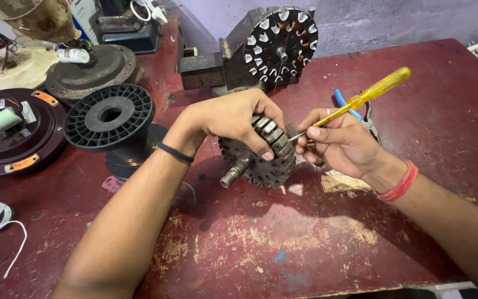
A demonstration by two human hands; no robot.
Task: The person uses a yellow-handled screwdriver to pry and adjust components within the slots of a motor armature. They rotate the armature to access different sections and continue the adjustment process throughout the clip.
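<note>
We have our left hand [233, 119] draped over the top of a slotted metal motor core [261, 155], the fingers [258, 147] curled down its front edge and pressing it steady near the middle of the worn red counter [283, 243]. The core lies tipped, with its threaded shaft [233, 174] pointing down and to the left toward us, so its long axis runs from lower left to upper right. Our right hand [341, 144] sits just to the right of the core and pinches a yellow-handled screwdriver [360, 99] close to the blade — thumb and fingers closed snugly around the shank. The handle slants up and away to the right, while the tip [291, 138] points left and meets the slotted rim of the core just beside our left fingertips. So the core lies directly left of the tool tip, touching or all but touching it, and the right hand is the one at the working point while the left only holds. Behind the right hand, blue-handled pliers [344, 102] lie on the counter. Farther back stands another wound core on a grey stand [275, 44] — well apart from the hands. To the left sit a black plastic spool [109, 119] and a dark round fan housing [15, 133].
</note>
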